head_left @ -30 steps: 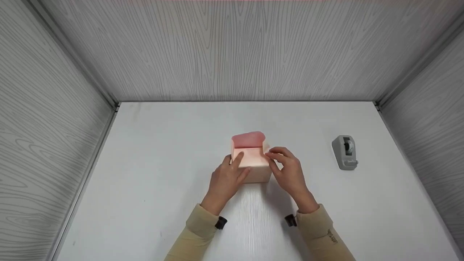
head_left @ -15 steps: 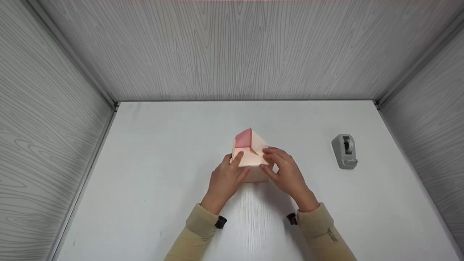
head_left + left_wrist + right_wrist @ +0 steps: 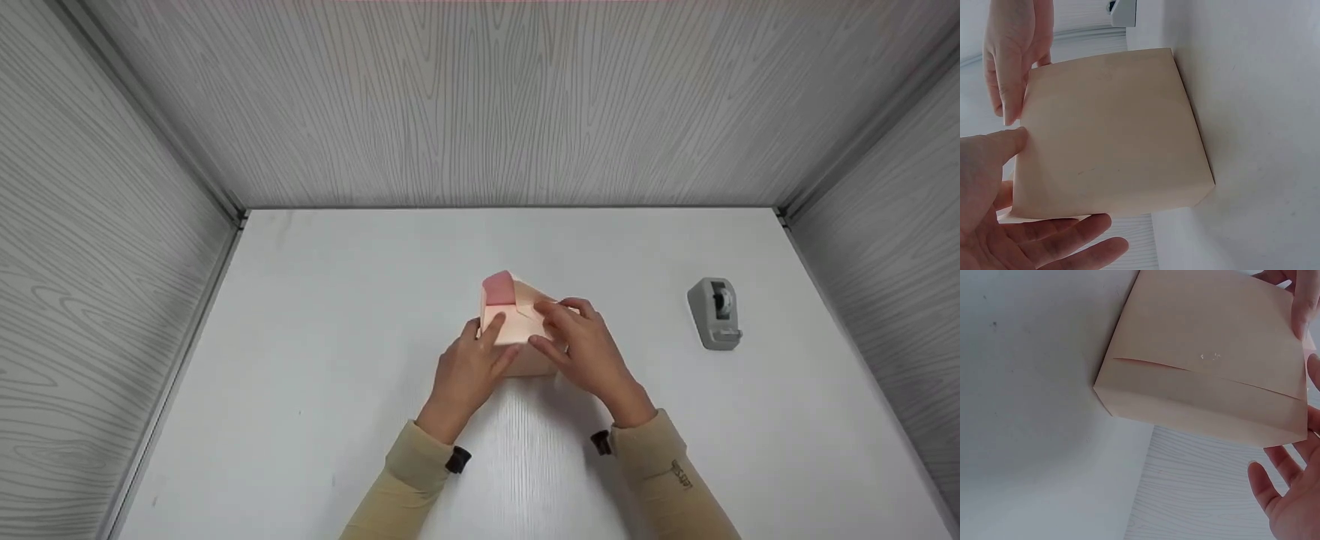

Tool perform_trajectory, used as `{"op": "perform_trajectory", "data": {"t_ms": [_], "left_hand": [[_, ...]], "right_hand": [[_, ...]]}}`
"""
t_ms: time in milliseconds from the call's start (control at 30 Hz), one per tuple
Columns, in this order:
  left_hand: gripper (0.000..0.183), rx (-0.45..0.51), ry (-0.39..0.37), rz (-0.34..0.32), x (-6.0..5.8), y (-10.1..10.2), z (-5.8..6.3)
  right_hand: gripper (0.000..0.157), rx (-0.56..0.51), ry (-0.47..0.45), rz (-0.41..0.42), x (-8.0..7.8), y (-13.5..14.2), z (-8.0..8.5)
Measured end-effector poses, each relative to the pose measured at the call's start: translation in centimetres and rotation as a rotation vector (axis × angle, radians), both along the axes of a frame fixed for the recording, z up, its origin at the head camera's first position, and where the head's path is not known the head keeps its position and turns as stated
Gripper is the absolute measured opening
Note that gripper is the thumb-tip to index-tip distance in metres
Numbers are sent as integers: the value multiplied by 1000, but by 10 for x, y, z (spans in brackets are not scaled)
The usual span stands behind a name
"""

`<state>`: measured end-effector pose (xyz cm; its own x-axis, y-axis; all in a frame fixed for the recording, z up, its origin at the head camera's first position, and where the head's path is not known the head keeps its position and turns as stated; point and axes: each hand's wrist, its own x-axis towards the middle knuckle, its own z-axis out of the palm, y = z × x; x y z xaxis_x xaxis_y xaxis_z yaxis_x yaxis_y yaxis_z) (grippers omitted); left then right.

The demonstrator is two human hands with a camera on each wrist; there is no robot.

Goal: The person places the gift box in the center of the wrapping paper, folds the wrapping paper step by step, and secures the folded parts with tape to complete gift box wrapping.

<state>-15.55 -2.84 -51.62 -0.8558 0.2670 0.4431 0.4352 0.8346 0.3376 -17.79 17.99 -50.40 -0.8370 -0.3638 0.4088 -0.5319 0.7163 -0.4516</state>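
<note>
A small box wrapped in pale peach paper [image 3: 534,364] stands on the white table between both hands. At its far end a paper flap [image 3: 499,289] sticks up, showing a pink inner face, and its right part is folded inward. My left hand [image 3: 463,379] holds the box at the left, index finger on top, thumb on the front edge [image 3: 994,169]. My right hand [image 3: 592,352] touches the right side, its index finger pressing the folded part of the flap and its thumb near the front edge. In the right wrist view, an overlapping paper edge [image 3: 1207,375] crosses the box.
A grey tape dispenser [image 3: 714,319] with a roll in it stands at the right of the white table [image 3: 337,315]. Wood-grain panels [image 3: 480,105] enclose the table at the back and both sides.
The right hand has moved inward to the left over the box top, folding the right part of the upright flap inward. The left hand has kept its place on the box.
</note>
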Motion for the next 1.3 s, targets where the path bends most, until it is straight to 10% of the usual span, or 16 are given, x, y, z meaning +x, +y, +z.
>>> {"op": "perform_trajectory", "data": {"t_ms": [233,567,1300], "left_hand": [[51,-3,11,0,0,0,0],[51,-6,10,2,0,0,0],[51,24,-22,-4,0,0,2]], "right_hand": [[27,-36,105,85,-2,11,-4],[37,11,159,176,-5,18,-8],[50,196,62,29,-6,-4,-4]]}}
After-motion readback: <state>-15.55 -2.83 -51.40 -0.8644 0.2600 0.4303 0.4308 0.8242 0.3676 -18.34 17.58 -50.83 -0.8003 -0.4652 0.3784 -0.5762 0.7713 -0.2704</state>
